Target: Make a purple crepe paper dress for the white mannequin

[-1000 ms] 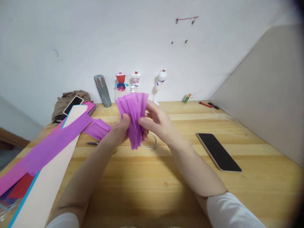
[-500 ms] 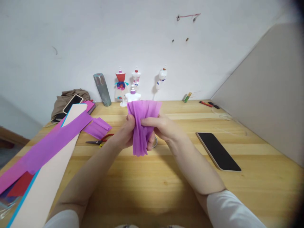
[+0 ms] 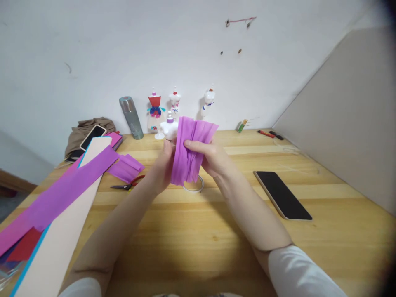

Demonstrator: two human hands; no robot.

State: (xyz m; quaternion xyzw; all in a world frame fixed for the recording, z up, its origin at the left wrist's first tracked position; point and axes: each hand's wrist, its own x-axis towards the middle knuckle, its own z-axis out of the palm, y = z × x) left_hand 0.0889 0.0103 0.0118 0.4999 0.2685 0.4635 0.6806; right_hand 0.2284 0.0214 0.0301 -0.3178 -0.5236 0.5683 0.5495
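Note:
Pleated purple crepe paper (image 3: 192,136) is held up above the table in front of me. My right hand (image 3: 208,154) pinches it, thumb across the front of the folds and fingers behind. At its left edge is my left hand (image 3: 165,167), thumb raised and the other fingers mostly hidden; whether it still grips the paper I cannot tell. Behind the paper stands a small white mannequin (image 3: 168,128) with a purple neck band. A roll of tape (image 3: 201,185) lies on the table below, partly covered by the paper. Scissors (image 3: 125,187) with red and yellow handles rest left of my left hand.
Purple crepe strips (image 3: 74,189) and a long cream board (image 3: 74,227) fill the left side. A dark phone (image 3: 282,194) lies on the right. Along the wall stand a steel flask (image 3: 131,117) and dressed mannequins (image 3: 154,109). A glue stick (image 3: 242,125) leans farther right.
The purple paper has risen slightly and turned, its pleats now spread wider at the right. The left thumb has moved off its front. More of the tape roll shows beneath.

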